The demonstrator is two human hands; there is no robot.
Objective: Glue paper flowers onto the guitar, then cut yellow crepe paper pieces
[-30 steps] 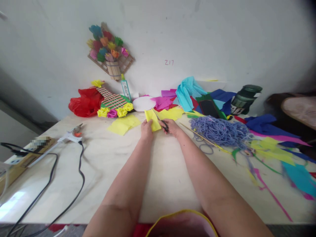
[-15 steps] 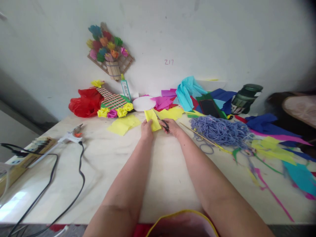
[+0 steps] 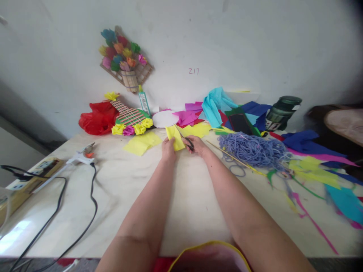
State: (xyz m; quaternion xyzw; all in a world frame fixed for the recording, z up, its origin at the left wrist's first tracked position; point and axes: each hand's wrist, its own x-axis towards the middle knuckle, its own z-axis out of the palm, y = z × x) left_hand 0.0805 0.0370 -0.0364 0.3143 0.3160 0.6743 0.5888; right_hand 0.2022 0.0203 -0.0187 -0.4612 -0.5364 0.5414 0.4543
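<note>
My left hand (image 3: 169, 148) pinches the lower left edge of a folded piece of yellow crepe paper (image 3: 176, 139), held a little above the table. My right hand (image 3: 196, 145) has its fingers in the dark handles of a pair of scissors (image 3: 188, 143). The blades point up and left, lying along the right edge of the folded paper; whether they are apart is too small to tell. Behind lies a larger yellow sheet (image 3: 198, 129), and left of my hand another yellow piece (image 3: 142, 143) rests flat.
A glue gun (image 3: 82, 155) with its black cord and a power strip (image 3: 36, 173) occupy the left. A tangle of purple yarn (image 3: 252, 149), a green bottle (image 3: 283, 113) and coloured paper scraps spread over the right. A stick craft with paper flowers (image 3: 132, 115) stands at the back.
</note>
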